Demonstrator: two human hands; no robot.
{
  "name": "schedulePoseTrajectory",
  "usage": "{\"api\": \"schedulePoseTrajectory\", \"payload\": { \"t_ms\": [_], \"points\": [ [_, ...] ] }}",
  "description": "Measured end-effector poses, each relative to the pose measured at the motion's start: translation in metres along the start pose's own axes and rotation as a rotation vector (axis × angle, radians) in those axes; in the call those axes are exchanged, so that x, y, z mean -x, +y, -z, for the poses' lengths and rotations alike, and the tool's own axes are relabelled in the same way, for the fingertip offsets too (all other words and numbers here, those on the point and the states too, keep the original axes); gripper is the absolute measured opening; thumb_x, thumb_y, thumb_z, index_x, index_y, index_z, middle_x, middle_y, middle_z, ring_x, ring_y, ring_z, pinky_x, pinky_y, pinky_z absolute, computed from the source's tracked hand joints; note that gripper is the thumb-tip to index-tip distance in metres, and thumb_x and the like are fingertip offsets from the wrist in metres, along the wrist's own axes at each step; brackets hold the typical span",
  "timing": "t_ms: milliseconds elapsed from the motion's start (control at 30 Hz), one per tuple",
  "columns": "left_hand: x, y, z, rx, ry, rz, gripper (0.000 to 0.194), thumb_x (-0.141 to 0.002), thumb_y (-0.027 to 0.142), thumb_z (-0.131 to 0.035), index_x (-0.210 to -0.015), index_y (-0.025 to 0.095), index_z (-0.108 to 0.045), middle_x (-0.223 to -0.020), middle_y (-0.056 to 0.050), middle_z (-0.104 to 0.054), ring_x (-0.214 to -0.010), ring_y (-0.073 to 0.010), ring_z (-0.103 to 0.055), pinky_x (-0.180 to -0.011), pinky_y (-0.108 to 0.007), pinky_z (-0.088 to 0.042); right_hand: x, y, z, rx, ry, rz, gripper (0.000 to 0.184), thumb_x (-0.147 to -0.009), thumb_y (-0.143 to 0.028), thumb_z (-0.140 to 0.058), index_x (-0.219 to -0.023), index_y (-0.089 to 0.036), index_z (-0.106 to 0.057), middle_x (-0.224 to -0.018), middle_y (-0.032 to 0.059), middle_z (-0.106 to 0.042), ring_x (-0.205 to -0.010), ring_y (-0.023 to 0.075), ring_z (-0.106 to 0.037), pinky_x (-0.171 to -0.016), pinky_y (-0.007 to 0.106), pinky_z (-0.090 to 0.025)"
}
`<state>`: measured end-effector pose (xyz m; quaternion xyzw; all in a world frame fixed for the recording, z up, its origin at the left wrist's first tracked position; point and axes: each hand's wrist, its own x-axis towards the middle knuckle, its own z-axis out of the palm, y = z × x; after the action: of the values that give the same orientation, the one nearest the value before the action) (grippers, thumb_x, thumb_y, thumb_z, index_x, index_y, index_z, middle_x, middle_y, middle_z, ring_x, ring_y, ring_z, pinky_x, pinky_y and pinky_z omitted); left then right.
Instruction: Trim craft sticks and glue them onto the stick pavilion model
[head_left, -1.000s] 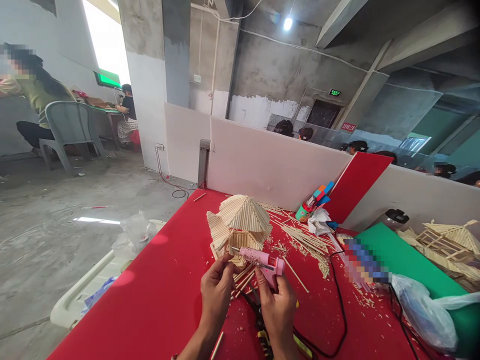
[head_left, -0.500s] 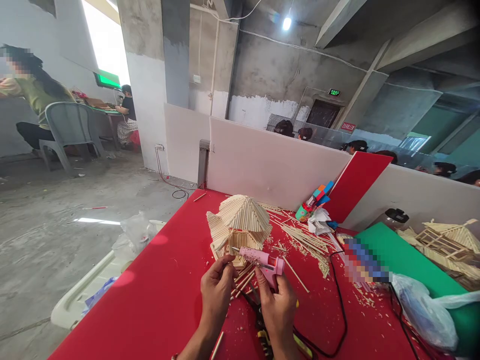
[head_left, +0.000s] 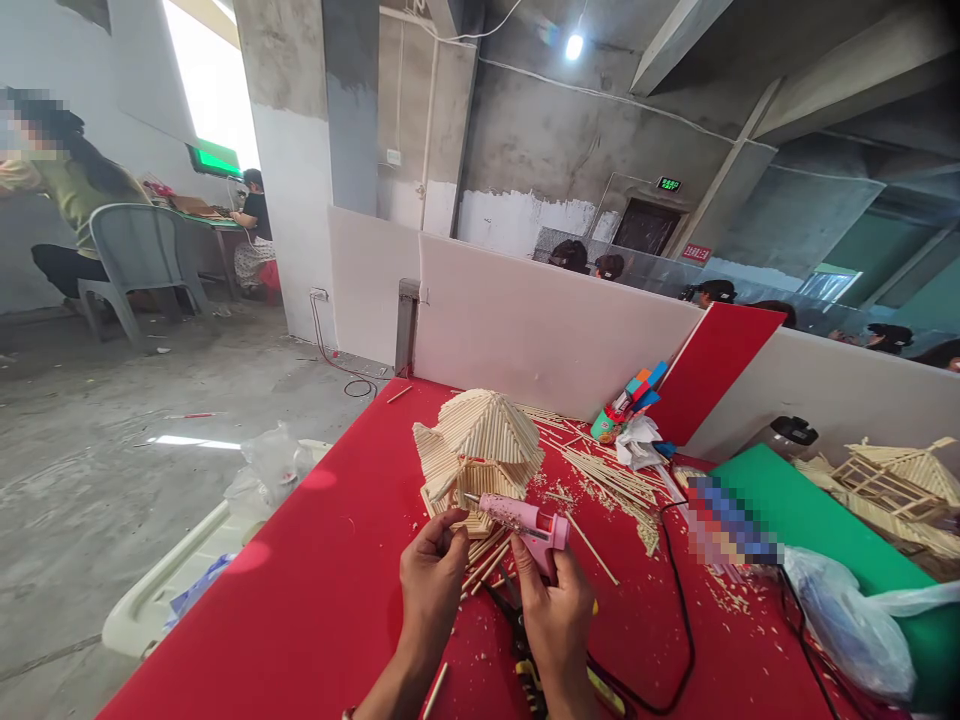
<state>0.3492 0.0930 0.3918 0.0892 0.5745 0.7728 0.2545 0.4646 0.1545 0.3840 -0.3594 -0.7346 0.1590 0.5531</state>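
My right hand (head_left: 556, 612) grips a pink glue gun (head_left: 525, 521), its nozzle pointing left at the base of a small house built of wooden sticks (head_left: 480, 445) on the red table (head_left: 315, 590). My left hand (head_left: 433, 572) is closed in a pinch right at the house's front lower edge, near the nozzle tip; what it pinches is too small to make out. Loose sticks (head_left: 487, 560) lie between my hands. The gun's black cable (head_left: 681, 600) loops off to the right.
Pliers with yellow-black handles (head_left: 529, 670) lie under my right wrist. A heap of sticks (head_left: 611, 480) and shavings lies right of the house. A green mat (head_left: 795, 510), a second stick house (head_left: 896, 480), a plastic bag (head_left: 847, 620) and white partition (head_left: 540, 330) surround the work.
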Motion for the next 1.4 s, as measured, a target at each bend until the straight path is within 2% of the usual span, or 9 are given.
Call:
{"api": "schedulePoseTrajectory", "payload": {
  "t_ms": [267, 533, 967, 1400],
  "points": [
    [0.002, 0.004, 0.0, -0.027, 0.009, 0.012, 0.039, -0.056, 0.04, -0.072, -0.083, 0.011, -0.071, -0.046, 0.011, -0.03, -0.044, -0.0063, -0.026, -0.045, -0.021, -0.022, 0.0, -0.001, 0.001, -0.012, -0.007, -0.012, 0.041, -0.09, -0.055, -0.062, -0.085, -0.015, -0.073, -0.068, 0.0075, -0.073, -0.053, 0.0182, -0.067, -0.05, 0.023, -0.049],
    [0.004, 0.011, -0.003, -0.034, 0.038, 0.043, 0.041, -0.054, 0.044, -0.071, -0.08, 0.012, -0.07, -0.046, 0.007, -0.041, -0.044, -0.0079, -0.033, -0.044, -0.022, -0.027, 0.002, 0.001, -0.001, -0.02, -0.004, -0.039, 0.043, -0.089, -0.057, -0.062, -0.084, -0.016, -0.074, -0.068, 0.0082, -0.073, -0.054, 0.019, -0.068, -0.053, 0.024, -0.05],
    [0.004, 0.009, -0.001, -0.04, 0.025, 0.037, 0.041, -0.056, 0.048, -0.073, -0.079, 0.013, -0.073, -0.044, 0.007, -0.042, -0.042, -0.0081, -0.034, -0.042, -0.021, -0.027, 0.003, 0.002, -0.001, -0.033, -0.032, -0.06, 0.043, -0.089, -0.058, -0.061, -0.087, -0.016, -0.073, -0.074, 0.0096, -0.075, -0.061, 0.0208, -0.07, -0.056, 0.026, -0.051],
    [0.005, 0.012, -0.001, -0.027, 0.047, 0.036, 0.042, -0.056, 0.047, -0.073, -0.08, 0.013, -0.072, -0.044, 0.006, -0.044, -0.041, -0.0071, -0.032, -0.041, -0.02, -0.025, 0.003, 0.001, -0.001, -0.039, -0.033, -0.07, 0.043, -0.089, -0.058, -0.062, -0.086, -0.017, -0.074, -0.07, 0.0083, -0.074, -0.057, 0.0194, -0.068, -0.055, 0.025, -0.05]
  ]
}}
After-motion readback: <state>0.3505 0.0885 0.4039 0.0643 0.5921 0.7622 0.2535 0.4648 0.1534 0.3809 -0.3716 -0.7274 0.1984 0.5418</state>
